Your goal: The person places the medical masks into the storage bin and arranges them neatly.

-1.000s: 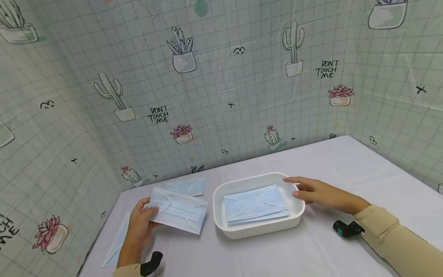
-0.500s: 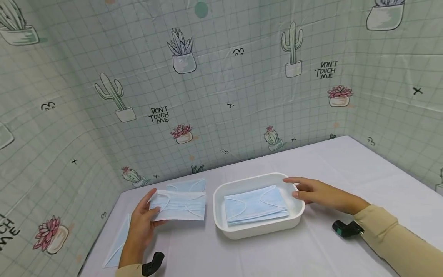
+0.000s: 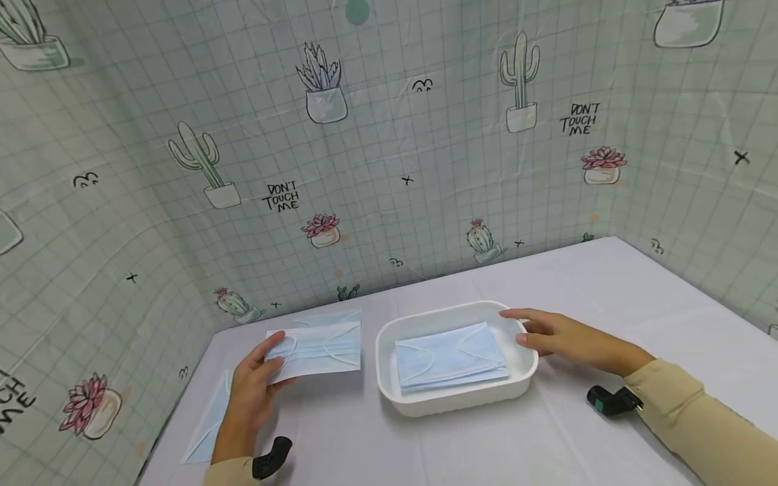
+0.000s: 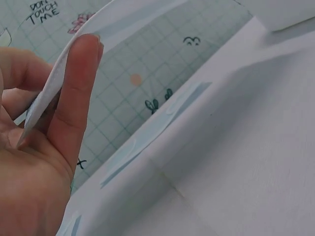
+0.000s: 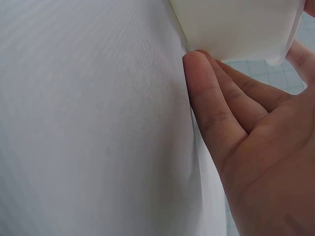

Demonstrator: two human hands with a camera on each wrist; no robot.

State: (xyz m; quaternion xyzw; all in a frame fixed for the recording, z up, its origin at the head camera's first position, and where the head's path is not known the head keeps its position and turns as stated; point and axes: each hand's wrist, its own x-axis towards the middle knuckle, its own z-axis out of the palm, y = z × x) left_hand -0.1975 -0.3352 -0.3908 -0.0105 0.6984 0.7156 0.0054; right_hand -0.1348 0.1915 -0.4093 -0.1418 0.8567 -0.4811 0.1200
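My left hand (image 3: 252,388) pinches a pale blue face mask (image 3: 328,349) by its left end, thumb on the near face, and the mask is held raised over the table. In the left wrist view the mask (image 4: 59,73) runs between the fingers of the left hand (image 4: 44,132), seen edge-on. A white tray (image 3: 458,403) stands to the right with a small stack of masks (image 3: 450,358) lying in it. My right hand (image 3: 571,341) holds the tray's right end at the rim; in the right wrist view straight fingers (image 5: 211,103) lie against the tray's outer wall (image 5: 236,29).
Another mask (image 3: 340,315) lies behind the raised one, partly covered by it. At the table's left edge, one more mask (image 3: 209,425) lies partly behind the left forearm. A patterned cloth wall (image 3: 377,135) stands behind the white table (image 3: 486,452) and on both sides.
The mask in my left hand has swung from a downward slant to nearly level, its right end rising. The left fingers have shifted up along its left end. The right hand and tray stay put.
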